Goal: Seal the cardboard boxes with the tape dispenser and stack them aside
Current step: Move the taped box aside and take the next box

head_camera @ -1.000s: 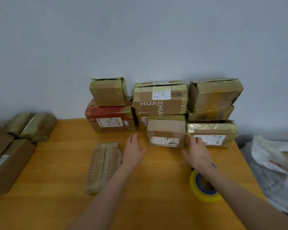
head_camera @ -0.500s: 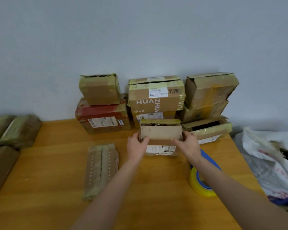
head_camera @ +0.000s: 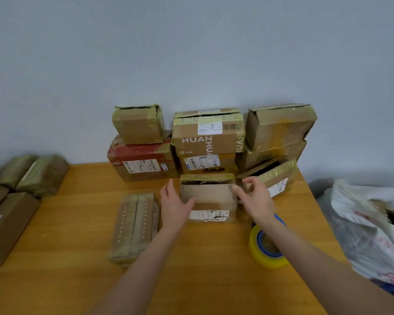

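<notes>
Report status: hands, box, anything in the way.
Left hand holds small box by left side. Right hand at right edge, grip unclear. Box on table, top gaping. Tape roll beside right forearm; stacked boxes right behind.

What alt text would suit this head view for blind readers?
A person's left hand holds a small brown cardboard box by its left side on an orange wooden table, the right hand touching its right edge. Taped boxes are stacked against the wall behind; a yellow tape roll lies nearer, to the right.
</notes>
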Tool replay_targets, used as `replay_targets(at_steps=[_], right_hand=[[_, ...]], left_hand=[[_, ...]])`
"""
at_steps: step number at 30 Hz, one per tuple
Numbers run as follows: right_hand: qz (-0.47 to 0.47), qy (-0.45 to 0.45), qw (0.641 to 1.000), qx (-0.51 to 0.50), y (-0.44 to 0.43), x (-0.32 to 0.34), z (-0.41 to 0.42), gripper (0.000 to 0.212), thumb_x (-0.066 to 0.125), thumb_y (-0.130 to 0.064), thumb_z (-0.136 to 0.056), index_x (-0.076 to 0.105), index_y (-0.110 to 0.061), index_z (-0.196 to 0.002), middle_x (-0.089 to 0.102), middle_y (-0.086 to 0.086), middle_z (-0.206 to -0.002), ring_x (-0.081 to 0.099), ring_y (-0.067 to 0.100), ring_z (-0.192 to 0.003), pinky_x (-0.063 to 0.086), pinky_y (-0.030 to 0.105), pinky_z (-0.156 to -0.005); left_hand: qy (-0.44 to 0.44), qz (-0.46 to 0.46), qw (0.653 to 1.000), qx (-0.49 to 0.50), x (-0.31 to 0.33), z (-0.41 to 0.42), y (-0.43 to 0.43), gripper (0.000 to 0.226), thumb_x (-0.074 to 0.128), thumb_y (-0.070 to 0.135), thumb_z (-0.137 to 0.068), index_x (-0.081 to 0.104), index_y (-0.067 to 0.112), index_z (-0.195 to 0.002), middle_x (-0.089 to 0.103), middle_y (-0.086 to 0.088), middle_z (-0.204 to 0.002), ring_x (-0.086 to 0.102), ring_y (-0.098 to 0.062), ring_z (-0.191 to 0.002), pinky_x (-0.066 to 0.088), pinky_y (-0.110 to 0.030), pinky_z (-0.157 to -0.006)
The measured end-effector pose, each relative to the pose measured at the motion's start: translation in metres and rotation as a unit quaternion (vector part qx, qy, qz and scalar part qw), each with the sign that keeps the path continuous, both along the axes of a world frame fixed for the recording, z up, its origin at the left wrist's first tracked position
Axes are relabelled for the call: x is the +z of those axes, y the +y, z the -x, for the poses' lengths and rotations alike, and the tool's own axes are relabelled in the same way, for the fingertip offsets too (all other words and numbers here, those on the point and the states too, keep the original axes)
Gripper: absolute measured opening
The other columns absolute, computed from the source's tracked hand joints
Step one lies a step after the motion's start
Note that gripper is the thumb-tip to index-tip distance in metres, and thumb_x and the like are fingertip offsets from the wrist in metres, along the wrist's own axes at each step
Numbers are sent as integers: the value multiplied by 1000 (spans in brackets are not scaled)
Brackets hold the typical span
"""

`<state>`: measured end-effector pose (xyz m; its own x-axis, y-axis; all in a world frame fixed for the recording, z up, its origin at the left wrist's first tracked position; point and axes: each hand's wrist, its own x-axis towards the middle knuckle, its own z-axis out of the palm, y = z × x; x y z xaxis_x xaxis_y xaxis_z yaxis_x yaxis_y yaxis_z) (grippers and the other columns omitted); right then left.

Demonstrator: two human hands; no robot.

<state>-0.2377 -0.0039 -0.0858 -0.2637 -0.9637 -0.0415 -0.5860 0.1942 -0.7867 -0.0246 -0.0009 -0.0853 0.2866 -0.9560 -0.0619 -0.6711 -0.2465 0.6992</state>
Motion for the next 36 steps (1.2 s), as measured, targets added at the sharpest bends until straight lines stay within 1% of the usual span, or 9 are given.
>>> replay_targets(at_steps=[2,5,7,10,15,26,30,32,36], right_hand=[[-23,19,998,-57,-6,-1,14,47,64,-48,-88,47,-23,-124,56,5,-123,57,10,-76,45,29,-61],[-114,66,990,-42,-15,-8,28,82,70,-46,-84,22,-29,-148,34,17,-145,59,36,-106,48,39,-79],[-137,87,987,-10,-23,-12,28,98,73,-46,-83,7,-35,-154,28,22,-147,58,38,-109,47,37,-82],[-148,53,987,-24,-40,-19,24,93,76,-44,-80,17,-36,-151,32,23,-139,53,29,-83,47,37,-86],[-144,12,985,-89,-65,-27,10,69,70,-33,-88,31,-32,-145,32,21,-138,45,22,-66,49,40,-86],[-184,40,978,-88,-63,-27,8,64,65,-32,-91,31,-24,-145,28,19,-142,58,34,-90,48,42,-85],[-189,62,978,-68,-61,-27,10,69,52,-31,-98,11,-28,-154,33,21,-140,54,35,-99,44,42,-87],[-195,74,976,-58,-57,-28,5,70,45,-33,-101,0,-31,-155,36,21,-139,54,38,-106,40,41,-80],[-111,56,987,-98,-44,-21,-13,60,44,-40,-100,19,-22,-152,34,19,-144,57,41,-105,40,41,-71]], left_hand=[[-90,12,994,-61,1,4,-7,110,76,48,-75,3,23,-154,7,-4,-160,15,-26,-146,23,-44,-115],[-250,-27,955,-155,-4,4,-18,118,72,62,-70,-9,36,-151,-10,-5,-161,1,-29,-148,12,-49,-117],[-290,-64,936,-190,-11,0,-22,112,71,60,-72,-6,41,-150,-15,-6,-160,11,-32,-147,27,-48,-114],[-283,-73,935,-201,-21,-5,-25,100,71,54,-77,6,40,-151,-10,-3,-161,45,-25,-130,52,-31,-90],[-272,-50,945,-174,-24,-12,-30,92,69,50,-81,12,36,-152,-2,-8,-161,54,-27,-119,52,-32,-88],[-259,-26,951,-164,-13,-25,-36,84,72,33,-83,22,30,-150,9,-5,-161,52,-26,-125,50,-33,-92],[-229,-42,966,-111,-10,-58,-24,79,70,26,-86,24,26,-150,9,-9,-161,43,-31,-132,43,-36,-103],[-222,-58,966,-116,-8,-69,-17,81,68,24,-87,19,29,-151,5,-11,-161,38,-32,-135,39,-36,-107],[-230,-60,960,-147,-9,-55,-9,102,71,25,-85,-5,34,-153,-14,-7,-160,38,-32,-135,46,-39,-103]])
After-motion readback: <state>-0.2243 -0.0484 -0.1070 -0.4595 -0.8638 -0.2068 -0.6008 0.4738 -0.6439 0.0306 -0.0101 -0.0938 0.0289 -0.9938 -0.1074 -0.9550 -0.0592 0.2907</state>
